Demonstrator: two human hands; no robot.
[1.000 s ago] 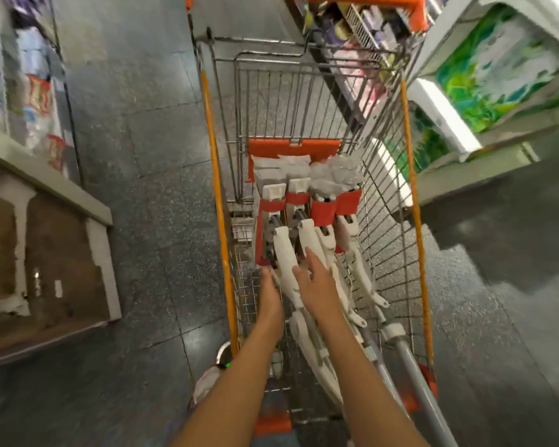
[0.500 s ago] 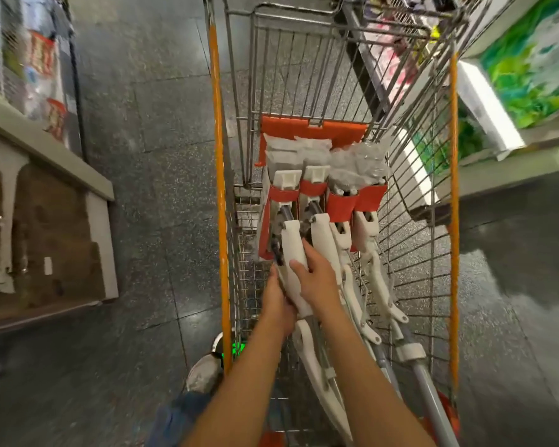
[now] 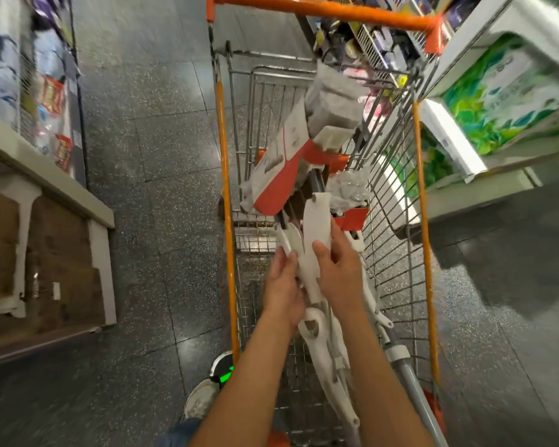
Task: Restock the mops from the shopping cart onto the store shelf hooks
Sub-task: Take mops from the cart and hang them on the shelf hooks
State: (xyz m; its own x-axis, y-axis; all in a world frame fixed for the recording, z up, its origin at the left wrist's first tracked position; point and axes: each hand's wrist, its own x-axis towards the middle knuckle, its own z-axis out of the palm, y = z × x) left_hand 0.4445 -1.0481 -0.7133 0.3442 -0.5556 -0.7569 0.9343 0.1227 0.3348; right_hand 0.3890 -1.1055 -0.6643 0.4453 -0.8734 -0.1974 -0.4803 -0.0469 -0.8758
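No text can be read: the print on the mop's packaging sleeve (image 3: 279, 159) beyond the hands and the shelf packets (image 3: 50, 101) is blurred.

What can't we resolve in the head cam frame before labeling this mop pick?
Head view only:
- Shelf hooks: none identifiable; the shelves at left and right are cut by the edges and blurred.
- Raised mop: its head is motion-blurred, its label unreadable.
- Left hand, right hand: palm-side contact is hidden behind the white handle.
- Mops left in the cart: count unclear, as they overlap.
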